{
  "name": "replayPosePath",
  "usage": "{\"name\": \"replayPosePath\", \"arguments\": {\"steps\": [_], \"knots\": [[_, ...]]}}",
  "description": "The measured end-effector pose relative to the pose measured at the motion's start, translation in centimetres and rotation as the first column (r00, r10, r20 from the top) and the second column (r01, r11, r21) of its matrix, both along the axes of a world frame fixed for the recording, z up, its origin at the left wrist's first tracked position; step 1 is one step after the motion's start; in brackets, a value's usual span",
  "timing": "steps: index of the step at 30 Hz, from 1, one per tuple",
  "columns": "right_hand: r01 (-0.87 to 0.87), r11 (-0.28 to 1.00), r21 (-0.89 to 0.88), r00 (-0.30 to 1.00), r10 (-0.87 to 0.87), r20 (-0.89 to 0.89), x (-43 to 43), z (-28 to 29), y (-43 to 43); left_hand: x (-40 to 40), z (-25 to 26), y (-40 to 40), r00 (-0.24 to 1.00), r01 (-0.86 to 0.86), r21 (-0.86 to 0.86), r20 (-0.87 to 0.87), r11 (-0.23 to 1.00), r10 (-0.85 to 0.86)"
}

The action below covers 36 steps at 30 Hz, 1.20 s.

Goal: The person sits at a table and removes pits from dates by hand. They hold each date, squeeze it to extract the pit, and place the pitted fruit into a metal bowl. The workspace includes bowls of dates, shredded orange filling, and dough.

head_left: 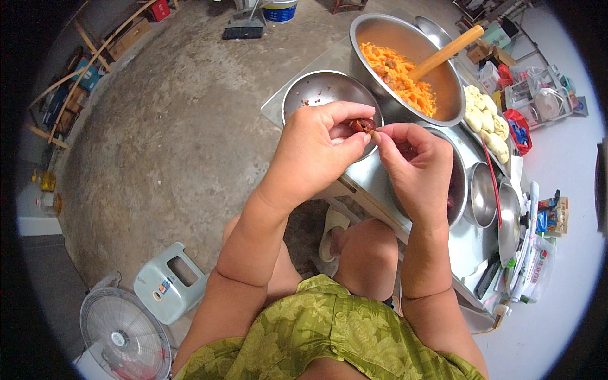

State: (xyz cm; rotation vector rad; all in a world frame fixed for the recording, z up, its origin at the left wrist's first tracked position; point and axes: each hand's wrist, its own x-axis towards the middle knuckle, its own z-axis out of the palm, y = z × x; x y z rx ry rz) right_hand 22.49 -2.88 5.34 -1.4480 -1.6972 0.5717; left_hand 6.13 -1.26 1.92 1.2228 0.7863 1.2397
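Observation:
My left hand (327, 137) grips a dark red, wrinkled fruit (363, 125), probably a dried jujube, split along its side. At its lower edge, the thumb and finger of my right hand (418, 161) are pinched together on it. Both hands are raised over the table's front edge. Beneath them is a wide steel bowl (304, 85) with small dark red scraps (317, 100) inside. A second steel bowl (458, 190), partly covered by my right hand, contains more dark red pieces, mostly hidden.
Behind stands a large steel basin (361, 28) of orange shreds (399, 78) with a wooden rod (446, 52) leaning in it. Pale dough pieces (487, 118) fill a tray at right. A small steel bowl (482, 194) and a lidded pan (508, 228) stand nearer. A plastic stool (166, 285) is on the floor.

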Motion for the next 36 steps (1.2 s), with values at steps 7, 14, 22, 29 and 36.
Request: {"name": "replayPosePath", "arguments": {"steps": [7,14,22,29,36], "knots": [[0.010,0.995,0.104,0.996,-0.019,0.087,-0.42,-0.33,0.15,0.06,0.20,-0.13,0.996,-0.041,0.004,-0.074,0.999,0.042],[0.029,0.992,0.122,0.990,-0.046,0.133,-0.56,-0.16,0.22,0.20,0.08,-0.03,0.998,-0.020,0.006,-0.061,1.000,0.020],[0.046,0.995,0.091,0.994,-0.054,0.093,-0.65,-0.04,0.15,-0.18,-0.10,0.21,0.997,0.051,-0.047,0.066,0.998,-0.048],[0.006,0.996,0.086,0.992,-0.017,0.127,-0.73,0.19,0.11,-0.54,-0.06,0.29,0.995,0.076,-0.009,0.062,0.997,-0.075],[-0.058,0.998,-0.009,0.997,0.057,-0.046,-0.79,0.31,0.08,-0.60,-0.19,0.62,0.987,0.093,-0.077,0.139,0.993,-0.082]]}}
